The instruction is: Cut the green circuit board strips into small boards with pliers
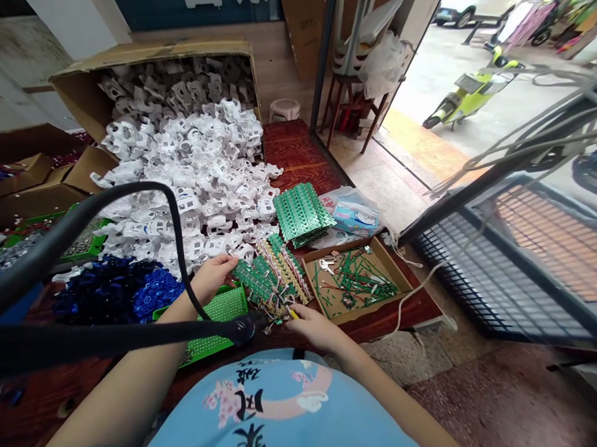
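My left hand (215, 276) is closed on the left edge of a green circuit board panel (254, 276), thumb and fingers pinching it. In my right hand (316, 327) is a slim yellow-handled tool (293, 312); its metal end points at the board's lower right part, and its exact kind is unclear. Tan strips with wires (283, 267) lie beside and partly under the board. Just beyond sits a stack of green circuit board panels (302, 212). Below my left hand is a green perforated basket (223, 314).
White plastic shells (195, 162) spill from a large cardboard box (152, 52). Blue parts (116, 286) lie at left. A shallow cardboard tray (355, 307) at right holds thin green strips. A black bent arm (173, 217) crosses in front; a cable (407, 301) hangs at the table edge.
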The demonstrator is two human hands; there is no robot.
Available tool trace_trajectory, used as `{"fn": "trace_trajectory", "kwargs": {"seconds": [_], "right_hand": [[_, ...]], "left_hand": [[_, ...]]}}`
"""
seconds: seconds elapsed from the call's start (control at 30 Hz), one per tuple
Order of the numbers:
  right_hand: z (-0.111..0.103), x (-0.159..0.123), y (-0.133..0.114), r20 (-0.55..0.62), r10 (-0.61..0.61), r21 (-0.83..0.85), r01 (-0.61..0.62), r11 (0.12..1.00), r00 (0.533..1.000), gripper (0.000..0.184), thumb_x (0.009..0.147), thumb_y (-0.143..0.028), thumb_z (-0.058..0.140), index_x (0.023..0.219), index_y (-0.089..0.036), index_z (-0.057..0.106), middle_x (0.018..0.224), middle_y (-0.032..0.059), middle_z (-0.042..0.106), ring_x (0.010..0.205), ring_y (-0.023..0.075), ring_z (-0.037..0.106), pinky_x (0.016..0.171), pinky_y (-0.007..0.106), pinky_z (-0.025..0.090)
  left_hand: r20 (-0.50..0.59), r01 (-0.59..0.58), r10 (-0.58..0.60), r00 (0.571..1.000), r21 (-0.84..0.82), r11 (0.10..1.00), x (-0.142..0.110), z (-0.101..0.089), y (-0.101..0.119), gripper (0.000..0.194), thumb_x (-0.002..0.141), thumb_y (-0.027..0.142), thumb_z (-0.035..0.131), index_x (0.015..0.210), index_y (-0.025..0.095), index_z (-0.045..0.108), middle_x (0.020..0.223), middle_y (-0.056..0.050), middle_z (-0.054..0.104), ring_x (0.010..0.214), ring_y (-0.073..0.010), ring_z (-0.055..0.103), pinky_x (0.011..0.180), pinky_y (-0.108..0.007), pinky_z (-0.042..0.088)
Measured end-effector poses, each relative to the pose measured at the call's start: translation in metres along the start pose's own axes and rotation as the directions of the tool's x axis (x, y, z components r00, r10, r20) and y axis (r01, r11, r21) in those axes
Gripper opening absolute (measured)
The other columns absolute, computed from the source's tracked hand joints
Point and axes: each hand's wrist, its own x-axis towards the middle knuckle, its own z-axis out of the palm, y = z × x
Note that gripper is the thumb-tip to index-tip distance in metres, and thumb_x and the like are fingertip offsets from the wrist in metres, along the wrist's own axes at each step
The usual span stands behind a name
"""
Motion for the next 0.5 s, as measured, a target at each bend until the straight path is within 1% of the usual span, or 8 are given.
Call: {"fn": "trace_trajectory", "kwargs": {"seconds": [0.1,0.17,0.27,0.33,0.4,0.43,0.5], "right_hand": [[0.000,0.001,-0.001,0.013,-0.025,-0.017,0.026,1.000,1.000,0.025,0.069,-0.022,0.045,0.089,-0.017,0.059,0.076,-0.0001,0.057,0.071,0.0135,0.048,0.066,0.024,0.036],[0.000,0.000,-0.002,-0.008,-0.024,-0.085,0.024,0.996,1.000,0.024,0.067,-0.019,0.043,0.085,-0.016,0.058,0.069,-0.0016,0.054,0.063,0.0114,0.045,0.060,0.022,0.033],[0.000,0.000,-0.005,-0.074,0.019,-0.235,-0.036,0.971,0.997,0.022,0.064,-0.017,0.043,0.080,-0.016,0.058,0.063,-0.0013,0.052,0.057,0.0106,0.042,0.054,0.021,0.029],[0.000,0.000,-0.005,-0.105,0.058,-0.318,-0.089,0.944,0.993,0.020,0.065,-0.020,0.045,0.079,-0.016,0.059,0.065,0.0005,0.053,0.058,0.0116,0.042,0.054,0.022,0.028],[0.001,0.000,-0.005,-0.126,0.077,-0.372,-0.119,0.920,0.989,0.021,0.066,-0.023,0.046,0.081,-0.016,0.059,0.073,0.0037,0.056,0.062,0.0141,0.046,0.056,0.024,0.030],[0.002,0.000,-0.004,-0.130,0.079,-0.387,-0.124,0.914,0.988,0.023,0.067,-0.025,0.047,0.084,-0.016,0.058,0.079,0.0057,0.056,0.067,0.0158,0.048,0.059,0.025,0.032],[0.002,0.000,-0.002,-0.131,0.088,-0.392,-0.133,0.910,0.987,0.028,0.067,-0.026,0.047,0.091,-0.015,0.057,0.091,0.0096,0.055,0.078,0.0195,0.050,0.067,0.028,0.034]], "left_hand": [[0.033,-0.002,0.003,0.999,-0.010,1.000,0.001,0.001,-0.002,0.023,0.068,0.035,0.061,0.072,0.014,0.052,0.060,0.002,0.049,0.047,-0.0080,0.046,0.043,-0.021,0.041],[0.028,-0.034,0.033,0.999,0.014,0.999,0.000,0.003,-0.001,0.024,0.067,0.036,0.062,0.070,0.014,0.053,0.061,0.001,0.049,0.048,-0.0082,0.045,0.043,-0.021,0.040],[0.079,-0.123,0.112,0.991,0.139,0.983,-0.004,0.010,0.003,0.026,0.065,0.039,0.063,0.066,0.014,0.054,0.060,0.001,0.049,0.048,-0.0087,0.044,0.043,-0.021,0.040],[0.094,-0.181,0.161,0.982,0.264,0.947,-0.007,0.015,0.006,0.027,0.065,0.041,0.062,0.065,0.015,0.056,0.059,0.001,0.050,0.048,-0.0096,0.045,0.043,-0.021,0.039],[0.059,-0.203,0.195,0.979,0.328,0.923,-0.007,0.017,0.008,0.027,0.066,0.042,0.061,0.067,0.015,0.057,0.059,0.000,0.050,0.048,-0.0103,0.046,0.043,-0.021,0.039],[0.035,-0.197,0.196,0.980,0.316,0.928,-0.005,0.015,0.008,0.028,0.067,0.042,0.060,0.068,0.015,0.056,0.058,0.001,0.050,0.048,-0.0105,0.047,0.043,-0.021,0.038],[-0.004,-0.162,0.168,0.986,0.225,0.961,0.000,0.009,0.005,0.029,0.067,0.043,0.060,0.071,0.015,0.054,0.058,0.002,0.049,0.047,-0.0101,0.048,0.043,-0.021,0.039]]}}
